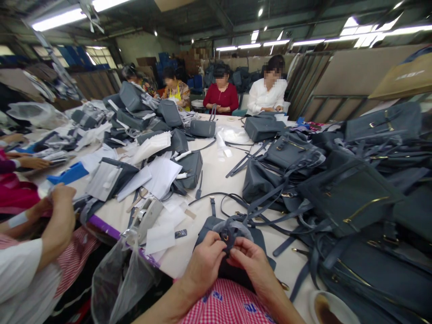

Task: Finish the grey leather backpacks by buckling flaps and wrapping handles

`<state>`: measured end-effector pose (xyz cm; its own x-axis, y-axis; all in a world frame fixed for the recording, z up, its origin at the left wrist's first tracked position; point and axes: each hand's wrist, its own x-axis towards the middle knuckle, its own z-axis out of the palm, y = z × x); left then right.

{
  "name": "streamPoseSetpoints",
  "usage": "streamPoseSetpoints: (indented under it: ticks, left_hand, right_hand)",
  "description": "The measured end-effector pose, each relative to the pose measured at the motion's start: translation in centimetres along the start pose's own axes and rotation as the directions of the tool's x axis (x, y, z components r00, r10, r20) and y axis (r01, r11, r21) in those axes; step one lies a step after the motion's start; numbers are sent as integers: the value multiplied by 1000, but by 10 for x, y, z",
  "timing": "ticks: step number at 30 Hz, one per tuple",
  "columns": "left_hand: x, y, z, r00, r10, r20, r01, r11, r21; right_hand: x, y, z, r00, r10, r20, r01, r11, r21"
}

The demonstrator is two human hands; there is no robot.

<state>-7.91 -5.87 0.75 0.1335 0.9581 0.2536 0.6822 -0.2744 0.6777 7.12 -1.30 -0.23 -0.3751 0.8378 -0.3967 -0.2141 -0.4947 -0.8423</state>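
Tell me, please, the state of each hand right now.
Left hand: closed, pinching the narrow dark grey leather-look strap.
Right hand: curled close beside it; whether it grips anything cannot be told.

1. Overhead, tubes [59,20] blaze, burnt out to plain white!
2. Upper right, the window [366,41] glares against a dim ceiling [199,20].
3. Down here the pale surface [218,177] is bright, shadows soft, dark bags [351,193] swallowing detail.
4. Left hand [206,257] and right hand [250,258]: reasonably sharp; the far distance, soft.
5. And the edges, lens stretch, the arm [60,222] at left pulled long!
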Motion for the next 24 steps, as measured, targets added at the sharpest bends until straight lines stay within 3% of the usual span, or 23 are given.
streamPoseSetpoints:
  ticks: [3,5,8,10,12,14,17,19,21,24]
  left_hand:
    - [1,-4,4,993,97,65,-107,982,156]
    - [2,-2,5,987,128,94,-143,975,171]
    - [5,5,4,997,37,64,-44,993,111]
    - [7,10,4,1000,17,6,-18,987,161]
    - [8,11,6,995,97,-8,-91,957,275]
    - [8,8,8,982,169,81,-187,915,357]
    - [9,2,6,951,136,279,-242,887,393]
    - [10,-1,3,935,90,344,-234,884,405]
    - [10,-1,1,935,76,347,-224,885,409]
    - [11,3,2,966,71,249,-163,914,372]
  right_hand:
    - [1,4,-2,997,-75,21,77,978,-193]
    - [1,6,-5,988,-152,31,153,920,-360]
    - [0,8,-8,953,-299,50,269,754,-599]
    - [-1,9,-8,933,-352,74,306,668,-678]
    - [-2,9,-8,926,-366,94,322,634,-704]
    - [-3,11,-9,918,-385,97,333,613,-717]
    - [-5,13,-11,907,-412,91,348,608,-714]
    - [-7,14,-12,916,-382,119,354,634,-688]
    - [-9,16,-13,926,-340,165,361,666,-653]
    - [-12,18,-14,915,-361,183,392,682,-617]
